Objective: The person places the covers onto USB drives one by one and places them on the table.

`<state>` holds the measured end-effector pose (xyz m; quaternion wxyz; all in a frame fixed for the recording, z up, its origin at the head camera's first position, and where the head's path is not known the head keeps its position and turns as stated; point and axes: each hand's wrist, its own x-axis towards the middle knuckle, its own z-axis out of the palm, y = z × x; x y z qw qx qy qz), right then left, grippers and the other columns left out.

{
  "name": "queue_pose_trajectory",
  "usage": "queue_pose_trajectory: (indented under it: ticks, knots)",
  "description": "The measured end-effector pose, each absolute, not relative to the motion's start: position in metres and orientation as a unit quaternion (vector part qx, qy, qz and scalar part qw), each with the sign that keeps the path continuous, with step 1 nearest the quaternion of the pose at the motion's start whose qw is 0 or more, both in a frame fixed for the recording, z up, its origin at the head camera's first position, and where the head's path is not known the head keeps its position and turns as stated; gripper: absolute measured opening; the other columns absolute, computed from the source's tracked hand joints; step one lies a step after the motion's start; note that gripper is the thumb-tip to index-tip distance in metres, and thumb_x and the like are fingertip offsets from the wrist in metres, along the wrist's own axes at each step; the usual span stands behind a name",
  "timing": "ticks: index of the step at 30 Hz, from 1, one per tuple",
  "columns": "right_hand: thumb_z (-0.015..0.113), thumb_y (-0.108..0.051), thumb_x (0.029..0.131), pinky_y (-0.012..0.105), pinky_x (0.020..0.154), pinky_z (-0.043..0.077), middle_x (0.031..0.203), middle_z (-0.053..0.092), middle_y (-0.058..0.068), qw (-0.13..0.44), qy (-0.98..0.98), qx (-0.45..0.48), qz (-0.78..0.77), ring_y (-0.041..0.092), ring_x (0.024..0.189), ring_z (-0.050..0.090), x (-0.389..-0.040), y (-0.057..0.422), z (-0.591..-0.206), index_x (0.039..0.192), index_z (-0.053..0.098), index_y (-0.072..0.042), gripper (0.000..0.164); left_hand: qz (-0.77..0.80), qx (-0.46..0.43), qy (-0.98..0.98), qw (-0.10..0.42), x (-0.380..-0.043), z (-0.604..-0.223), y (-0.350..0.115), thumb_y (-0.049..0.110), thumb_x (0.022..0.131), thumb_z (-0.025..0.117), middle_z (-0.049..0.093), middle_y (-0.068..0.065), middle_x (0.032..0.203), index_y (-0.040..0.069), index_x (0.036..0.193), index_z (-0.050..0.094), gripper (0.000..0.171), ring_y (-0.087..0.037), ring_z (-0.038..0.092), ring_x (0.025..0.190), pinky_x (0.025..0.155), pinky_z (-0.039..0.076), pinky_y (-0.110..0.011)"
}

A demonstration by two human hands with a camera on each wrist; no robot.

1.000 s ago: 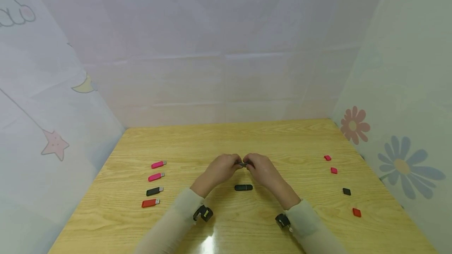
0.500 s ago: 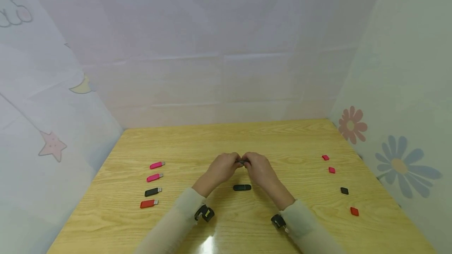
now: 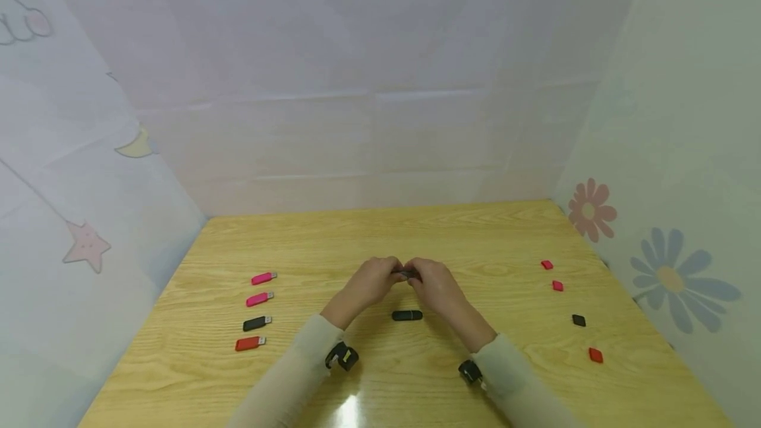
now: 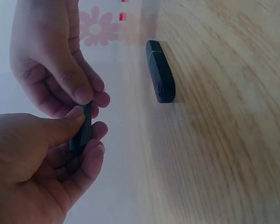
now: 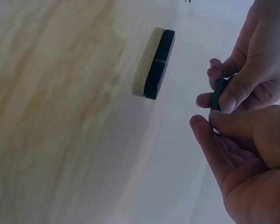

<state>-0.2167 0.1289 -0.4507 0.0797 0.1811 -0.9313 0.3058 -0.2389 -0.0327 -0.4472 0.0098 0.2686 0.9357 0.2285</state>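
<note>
counter (image 3: 416,230): wooden, light grain. both forearms come in from the near edge and angle inward, hands meeting above the counter's middle. left hand (image 3: 373,281) and right hand (image 3: 433,283) each pinch one end of a small dark usb stick (image 4: 82,128) between thumb and curled fingers, held clear of the surface. a second black usb stick (image 3: 407,315) lies flat just nearer the person, beneath the hands.

Left hand (image 3: 370,283) and right hand (image 3: 436,285) meet fingertip-to-fingertip (both pinching).
</note>
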Motion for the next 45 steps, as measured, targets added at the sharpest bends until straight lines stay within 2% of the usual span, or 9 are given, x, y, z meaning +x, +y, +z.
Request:
queue_pose_trajectory:
  ticks: [9,14,18,23,29,36,45]
  knots:
    - [0.072,-0.007,0.081,0.029,0.070,0.052,0.093,0.065,0.000,0.059,-0.942,0.185,0.275,0.013,0.081,0.061,-0.218,0.133,-0.452,0.098,0.065,-0.012,0.019,0.243,0.250,0.936,0.056,-0.239,-0.446,-0.031,0.027,0.096,0.051,0.067,0.000,0.094,0.010,0.107,0.064,0.024,-0.006,0.056,0.069,0.060,0.047,-0.020]
    - [0.072,-0.011,0.082,0.028,0.066,0.049,0.087,0.064,-0.001,0.043,-0.947,0.195,0.250,0.012,0.076,0.058,-0.221,0.135,-0.453,0.095,0.066,-0.013,0.014,0.241,0.255,0.934,0.061,-0.237,-0.445,-0.035,0.027,0.094,0.057,0.068,-0.002,0.101,0.009,0.113,0.060,0.026,-0.010,0.063,0.085,0.069,0.051,-0.022]
    - [0.071,-0.013,0.083,0.028,0.064,0.047,0.087,0.063,-0.001,0.016,-0.951,0.197,0.238,0.011,0.074,0.056,-0.223,0.138,-0.455,0.094,0.068,-0.014,0.012,0.206,0.262,0.941,0.061,-0.238,-0.448,-0.035,0.023,0.090,0.064,0.067,0.000,0.100,0.012,0.109,0.062,0.022,-0.009,0.062,0.087,0.072,0.050,-0.023]
    - [0.069,-0.013,0.084,0.029,0.063,0.045,0.087,0.060,0.000,-0.007,-0.951,0.202,0.233,0.012,0.071,0.052,-0.225,0.139,-0.458,0.095,0.068,-0.013,0.010,0.169,0.269,0.947,0.053,-0.240,-0.454,-0.034,0.022,0.089,0.066,0.065,0.004,0.095,0.015,0.103,0.065,0.016,-0.008,0.059,0.083,0.073,0.049,-0.024]
    - [0.067,-0.011,0.084,0.029,0.060,0.041,0.077,0.054,-0.002,-0.037,-0.954,0.208,0.213,0.014,0.066,0.047,-0.228,0.138,-0.462,0.093,0.068,-0.012,0.009,0.144,0.267,0.952,0.049,-0.239,-0.459,-0.032,0.027,0.087,0.068,0.059,0.003,0.091,0.014,0.100,0.067,0.019,-0.010,0.055,0.078,0.071,0.048,-0.025]
    - [0.065,-0.009,0.086,0.030,0.055,0.040,0.073,0.055,-0.002,-0.090,-0.951,0.202,0.217,0.016,0.063,0.048,-0.231,0.136,-0.467,0.091,0.067,-0.011,0.006,0.121,0.280,0.951,0.058,-0.243,-0.469,-0.030,0.021,0.085,0.070,0.060,0.003,0.089,0.013,0.096,0.068,0.014,-0.008,0.054,0.078,0.070,0.047,-0.021]
    - [0.063,-0.006,0.085,0.029,0.056,0.040,0.075,0.055,-0.001,-0.098,-0.954,0.202,0.197,0.016,0.063,0.048,-0.235,0.134,-0.467,0.092,0.067,-0.009,0.008,0.120,0.276,0.951,0.066,-0.244,-0.471,-0.029,0.019,0.084,0.070,0.060,0.003,0.089,0.012,0.096,0.067,0.014,-0.008,0.054,0.078,0.070,0.048,-0.021]
